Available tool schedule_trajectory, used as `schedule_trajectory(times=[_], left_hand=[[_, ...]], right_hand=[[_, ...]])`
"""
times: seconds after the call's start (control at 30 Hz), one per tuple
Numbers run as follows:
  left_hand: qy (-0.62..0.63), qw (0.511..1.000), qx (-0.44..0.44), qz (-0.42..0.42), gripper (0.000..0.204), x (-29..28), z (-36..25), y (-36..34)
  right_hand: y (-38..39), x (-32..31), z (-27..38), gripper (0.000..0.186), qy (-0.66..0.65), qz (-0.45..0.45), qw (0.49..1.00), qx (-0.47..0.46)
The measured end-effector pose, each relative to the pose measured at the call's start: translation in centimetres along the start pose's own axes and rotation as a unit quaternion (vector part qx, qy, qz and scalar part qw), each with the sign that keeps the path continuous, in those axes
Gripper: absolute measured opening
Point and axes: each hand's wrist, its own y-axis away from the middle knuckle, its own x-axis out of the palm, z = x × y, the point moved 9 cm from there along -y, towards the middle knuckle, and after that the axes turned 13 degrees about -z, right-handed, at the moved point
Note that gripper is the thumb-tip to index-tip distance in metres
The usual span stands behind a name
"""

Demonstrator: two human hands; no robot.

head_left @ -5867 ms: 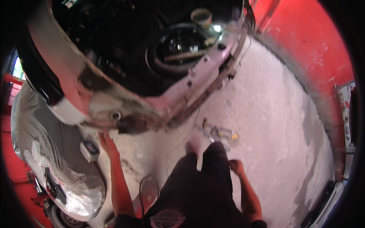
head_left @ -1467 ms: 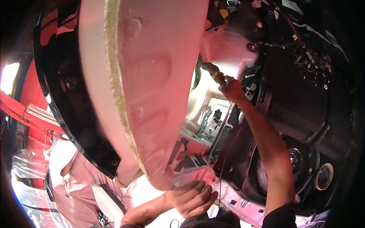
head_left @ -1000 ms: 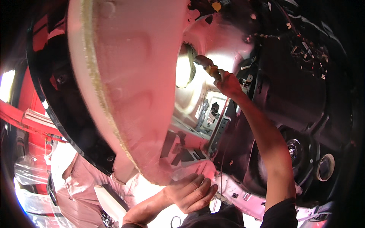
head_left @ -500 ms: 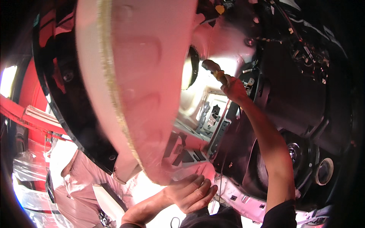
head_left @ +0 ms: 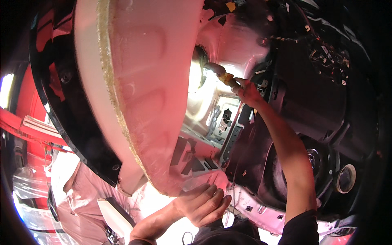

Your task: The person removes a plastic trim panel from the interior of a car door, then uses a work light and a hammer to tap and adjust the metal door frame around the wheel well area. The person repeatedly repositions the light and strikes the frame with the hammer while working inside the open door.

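Observation:
My right hand (head_left: pixel 248 93) is wrapped round the grip of a black and yellow work light (head_left: pixel 225 78). The lamp's dark head points left, and bright light falls on the pale bodywork around it. Low in the middle, my left hand (head_left: pixel 204 205) is closed with curled fingers at the bottom end of a large pale car body panel (head_left: pixel 143 110). What its fingers hold, if anything, is hidden. A rough yellowish sealant bead (head_left: pixel 111 87) runs down the panel. Behind the lamp, a rectangular opening (head_left: pixel 223 118) shows in the bodywork.
A black trim piece (head_left: pixel 67 110) curves along the panel's left side. Dark lining with a round speaker-like part (head_left: pixel 312 161) fills the right. Loose wiring (head_left: pixel 326 55) hangs at upper right. Red bars and a draped pale cover (head_left: pixel 83 196) stand at the left.
My right hand has shifted the work light slightly left and down, and its head is nearer the round opening. The whole view has slid a little; my left hand keeps its place by the panel.

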Motion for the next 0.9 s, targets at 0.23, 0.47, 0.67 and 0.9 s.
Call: schedule_trajectory(times=[0.23,0.47,0.67,0.9], left_hand=[[-0.006,1.0,0.001,-0.002,0.02,0.2,0.0,0.0],[-0.016,1.0,0.001,0.008,0.021,0.3,0.0,0.0],[-0.028,0.999,0.018,0.02,0.02,0.3,-0.1,-0.4],[-0.023,0.999,0.014,0.024,0.019,0.3,-0.2,-0.1]], right_hand=[[1.9,2.3,-2.5,0.05,-0.184,0.001,0.957,0.225],[2.8,4.2,-0.4,0.051,-0.183,0.027,0.963,0.198],[3.9,5.9,1.8,0.042,-0.24,0.008,0.954,0.177],[3.7,5.7,1.0,0.052,-0.251,-0.017,0.948,0.195]])
